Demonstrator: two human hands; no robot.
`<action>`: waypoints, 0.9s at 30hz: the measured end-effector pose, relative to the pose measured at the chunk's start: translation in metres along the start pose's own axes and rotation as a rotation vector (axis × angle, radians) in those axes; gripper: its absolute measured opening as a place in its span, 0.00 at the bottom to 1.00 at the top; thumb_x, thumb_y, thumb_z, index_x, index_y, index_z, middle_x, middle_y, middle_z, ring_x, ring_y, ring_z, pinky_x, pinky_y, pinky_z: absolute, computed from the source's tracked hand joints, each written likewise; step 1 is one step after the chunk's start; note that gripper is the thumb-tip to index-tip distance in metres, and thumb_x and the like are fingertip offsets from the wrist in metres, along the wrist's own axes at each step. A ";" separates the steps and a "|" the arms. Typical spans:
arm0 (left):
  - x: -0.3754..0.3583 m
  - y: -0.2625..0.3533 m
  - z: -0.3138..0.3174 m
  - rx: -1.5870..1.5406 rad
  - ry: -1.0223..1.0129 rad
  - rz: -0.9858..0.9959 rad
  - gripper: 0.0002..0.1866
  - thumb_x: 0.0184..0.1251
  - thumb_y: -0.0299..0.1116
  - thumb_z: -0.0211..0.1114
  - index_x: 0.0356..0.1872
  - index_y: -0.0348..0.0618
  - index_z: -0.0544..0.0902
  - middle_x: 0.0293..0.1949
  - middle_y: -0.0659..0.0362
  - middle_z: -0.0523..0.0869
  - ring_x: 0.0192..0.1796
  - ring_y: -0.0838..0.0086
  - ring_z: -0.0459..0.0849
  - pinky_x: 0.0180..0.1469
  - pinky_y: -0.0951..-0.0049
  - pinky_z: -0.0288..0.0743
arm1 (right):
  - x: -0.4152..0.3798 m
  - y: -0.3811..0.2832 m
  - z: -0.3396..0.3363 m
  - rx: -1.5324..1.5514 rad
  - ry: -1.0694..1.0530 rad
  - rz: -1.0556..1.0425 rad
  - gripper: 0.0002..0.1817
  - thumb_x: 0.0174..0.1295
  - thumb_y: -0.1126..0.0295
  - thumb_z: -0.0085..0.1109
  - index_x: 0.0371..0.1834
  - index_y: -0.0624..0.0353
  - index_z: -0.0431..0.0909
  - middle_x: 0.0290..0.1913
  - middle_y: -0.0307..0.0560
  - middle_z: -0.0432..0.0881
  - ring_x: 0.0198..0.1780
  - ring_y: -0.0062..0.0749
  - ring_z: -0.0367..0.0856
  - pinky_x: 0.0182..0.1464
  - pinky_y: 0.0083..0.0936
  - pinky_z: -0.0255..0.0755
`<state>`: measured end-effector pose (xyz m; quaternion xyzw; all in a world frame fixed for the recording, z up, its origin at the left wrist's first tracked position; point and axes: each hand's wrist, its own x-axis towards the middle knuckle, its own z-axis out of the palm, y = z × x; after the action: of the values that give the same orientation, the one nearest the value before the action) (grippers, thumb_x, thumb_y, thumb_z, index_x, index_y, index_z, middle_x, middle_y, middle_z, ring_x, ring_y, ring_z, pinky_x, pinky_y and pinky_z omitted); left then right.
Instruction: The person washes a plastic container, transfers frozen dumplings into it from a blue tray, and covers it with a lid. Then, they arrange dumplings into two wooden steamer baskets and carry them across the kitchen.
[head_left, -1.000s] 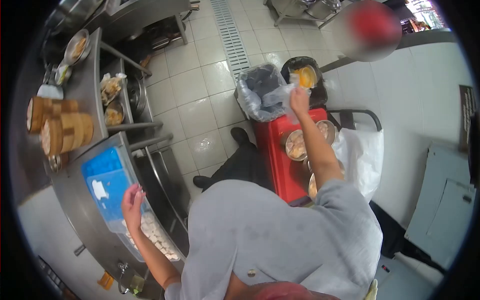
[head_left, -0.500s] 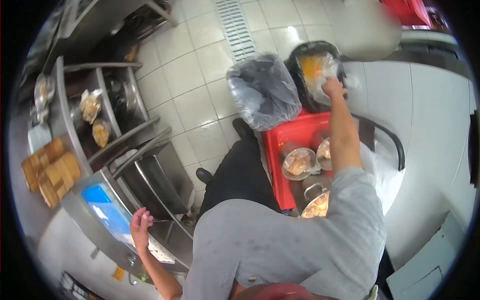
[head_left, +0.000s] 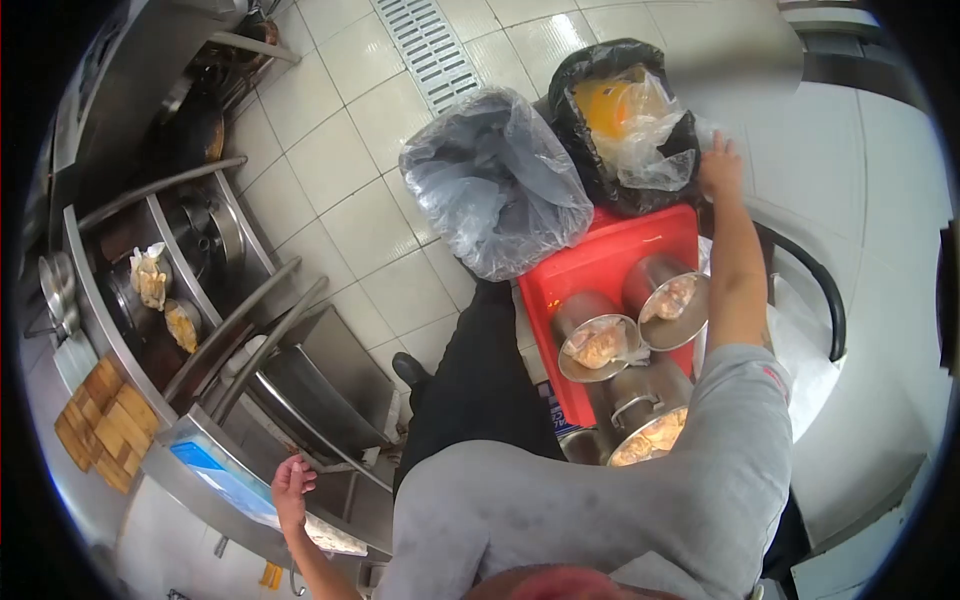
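My right hand (head_left: pixel 720 165) is stretched out beside a black-lined bin (head_left: pixel 600 175), fingers spread and holding nothing. A crumpled clear plastic bag with orange contents (head_left: pixel 635 115) lies inside that bin, just left of the hand. My left hand (head_left: pixel 291 487) hangs loosely curled and empty by the edge of the steel counter (head_left: pixel 190 480), close to a blue tray (head_left: pixel 213 468). I wear a grey shirt and dark trousers.
A second bin lined with a clear bag (head_left: pixel 495 180) stands left of the black one. A red cart top (head_left: pixel 600 265) carries metal bowls of food (head_left: pixel 598 342). Bamboo steamers (head_left: pixel 100 425) sit on the counter, pots on shelves (head_left: pixel 190 240) below. A floor drain (head_left: pixel 425 45) crosses the tiles.
My right hand carried the clear bag to the black bin and let it go there. My left hand dropped from above the blue tray to the counter edge. The view tilted toward the floor.
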<state>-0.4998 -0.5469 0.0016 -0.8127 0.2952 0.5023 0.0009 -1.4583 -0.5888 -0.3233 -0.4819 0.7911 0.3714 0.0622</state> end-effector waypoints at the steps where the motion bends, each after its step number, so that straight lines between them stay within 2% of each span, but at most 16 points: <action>1: 0.004 0.003 0.007 0.020 -0.015 -0.011 0.20 0.80 0.47 0.61 0.58 0.40 0.82 0.42 0.62 0.86 0.39 0.80 0.85 0.39 0.78 0.79 | 0.015 0.009 0.027 0.087 0.049 0.036 0.21 0.72 0.58 0.52 0.59 0.60 0.84 0.80 0.53 0.64 0.78 0.57 0.63 0.69 0.62 0.67; 3: 0.013 0.005 0.014 0.033 -0.055 -0.022 0.21 0.81 0.48 0.59 0.58 0.40 0.82 0.42 0.62 0.86 0.39 0.79 0.85 0.39 0.78 0.79 | 0.042 0.020 0.077 0.251 0.142 0.118 0.23 0.70 0.58 0.56 0.60 0.62 0.82 0.77 0.55 0.69 0.77 0.54 0.67 0.69 0.64 0.66; 4: 0.012 0.010 0.014 0.051 -0.064 -0.018 0.21 0.81 0.47 0.59 0.58 0.40 0.82 0.42 0.62 0.86 0.39 0.79 0.85 0.39 0.78 0.79 | 0.025 0.018 0.065 0.364 0.282 0.079 0.23 0.69 0.58 0.58 0.59 0.63 0.82 0.74 0.55 0.72 0.75 0.53 0.69 0.69 0.64 0.65; 6: 0.014 0.017 0.019 0.057 -0.067 0.005 0.21 0.82 0.47 0.59 0.58 0.40 0.82 0.42 0.62 0.86 0.39 0.79 0.85 0.39 0.78 0.79 | -0.005 0.007 0.010 0.590 0.601 -0.012 0.23 0.67 0.59 0.62 0.59 0.64 0.81 0.69 0.55 0.78 0.72 0.51 0.73 0.70 0.65 0.63; 8: 0.015 0.018 0.019 0.031 -0.100 0.045 0.21 0.82 0.46 0.58 0.60 0.39 0.81 0.41 0.61 0.86 0.38 0.78 0.85 0.39 0.77 0.79 | -0.069 -0.034 -0.062 0.478 0.714 -0.074 0.23 0.65 0.60 0.66 0.58 0.63 0.81 0.64 0.53 0.82 0.68 0.50 0.77 0.73 0.64 0.60; 10: 0.008 0.027 0.023 -0.001 -0.096 0.056 0.21 0.82 0.46 0.58 0.61 0.38 0.81 0.41 0.61 0.86 0.37 0.79 0.84 0.38 0.77 0.79 | -0.097 -0.078 -0.077 0.703 0.683 -0.181 0.24 0.67 0.53 0.65 0.56 0.62 0.82 0.61 0.55 0.84 0.66 0.52 0.79 0.74 0.64 0.56; 12: -0.003 0.037 0.033 0.011 -0.094 0.057 0.23 0.82 0.46 0.59 0.62 0.37 0.81 0.42 0.62 0.85 0.39 0.79 0.83 0.39 0.78 0.78 | -0.084 -0.121 -0.058 0.777 0.397 -0.145 0.29 0.69 0.48 0.61 0.61 0.62 0.81 0.64 0.59 0.82 0.68 0.53 0.78 0.76 0.57 0.58; 13: -0.008 0.037 0.034 0.030 -0.114 0.075 0.22 0.82 0.46 0.59 0.62 0.39 0.81 0.44 0.62 0.86 0.42 0.79 0.84 0.41 0.78 0.78 | -0.062 -0.142 -0.022 0.892 0.157 -0.091 0.34 0.72 0.44 0.55 0.68 0.61 0.77 0.69 0.62 0.77 0.71 0.55 0.75 0.76 0.48 0.61; 14: -0.018 0.040 0.036 0.036 -0.134 0.085 0.23 0.81 0.48 0.60 0.62 0.40 0.81 0.44 0.63 0.86 0.44 0.79 0.84 0.44 0.77 0.78 | -0.040 -0.151 0.010 0.857 -0.247 -0.266 0.33 0.77 0.46 0.46 0.73 0.58 0.74 0.72 0.63 0.74 0.72 0.57 0.72 0.75 0.41 0.63; 15: -0.031 0.036 0.035 0.010 -0.115 0.127 0.24 0.80 0.50 0.60 0.62 0.40 0.81 0.45 0.62 0.86 0.45 0.78 0.85 0.46 0.75 0.79 | -0.025 -0.156 0.030 0.792 -0.304 -0.362 0.30 0.76 0.47 0.47 0.67 0.59 0.77 0.67 0.63 0.77 0.67 0.57 0.75 0.70 0.43 0.66; 18: -0.077 0.013 0.009 0.026 -0.027 0.119 0.22 0.82 0.47 0.59 0.63 0.41 0.81 0.50 0.59 0.88 0.49 0.78 0.85 0.51 0.74 0.80 | 0.000 -0.140 0.071 0.773 0.003 -0.400 0.26 0.75 0.50 0.48 0.51 0.62 0.86 0.51 0.64 0.86 0.53 0.58 0.84 0.56 0.50 0.75; 19: -0.090 -0.008 0.004 -0.096 0.014 0.129 0.21 0.81 0.46 0.60 0.62 0.41 0.81 0.50 0.60 0.88 0.49 0.78 0.85 0.51 0.74 0.80 | 0.021 -0.132 0.092 0.848 0.178 -0.435 0.26 0.74 0.51 0.49 0.46 0.63 0.88 0.45 0.64 0.88 0.48 0.58 0.87 0.51 0.52 0.77; 20: -0.103 -0.023 -0.002 -0.149 0.059 0.108 0.21 0.81 0.46 0.61 0.62 0.41 0.81 0.49 0.60 0.87 0.48 0.78 0.85 0.51 0.74 0.79 | -0.019 -0.135 0.002 0.603 0.117 -0.153 0.28 0.71 0.47 0.54 0.40 0.64 0.90 0.45 0.65 0.89 0.49 0.58 0.87 0.52 0.51 0.78; 22: -0.127 -0.066 -0.010 -0.274 0.118 0.106 0.21 0.80 0.47 0.61 0.62 0.42 0.81 0.49 0.60 0.87 0.47 0.79 0.85 0.49 0.75 0.79 | -0.068 -0.132 -0.087 0.640 0.215 -0.067 0.29 0.67 0.45 0.59 0.50 0.63 0.88 0.51 0.63 0.88 0.54 0.58 0.86 0.58 0.48 0.77; 24: -0.147 -0.108 -0.016 -0.361 0.188 0.091 0.20 0.80 0.47 0.61 0.60 0.42 0.82 0.48 0.60 0.87 0.46 0.79 0.85 0.47 0.76 0.79 | -0.090 -0.142 -0.138 0.695 0.390 -0.081 0.26 0.66 0.51 0.64 0.49 0.67 0.87 0.50 0.63 0.88 0.52 0.56 0.87 0.57 0.48 0.77; 27: -0.166 -0.174 -0.034 -0.517 0.286 0.082 0.18 0.79 0.45 0.62 0.57 0.43 0.84 0.45 0.61 0.88 0.42 0.80 0.86 0.42 0.77 0.79 | -0.148 -0.198 -0.228 0.852 0.419 -0.335 0.18 0.66 0.60 0.67 0.47 0.66 0.87 0.45 0.59 0.90 0.47 0.49 0.89 0.52 0.41 0.80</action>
<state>-0.4421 -0.3341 0.1023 -0.8359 0.1873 0.4410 -0.2677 -1.1608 -0.6815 -0.1964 -0.5984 0.7797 -0.1044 0.1519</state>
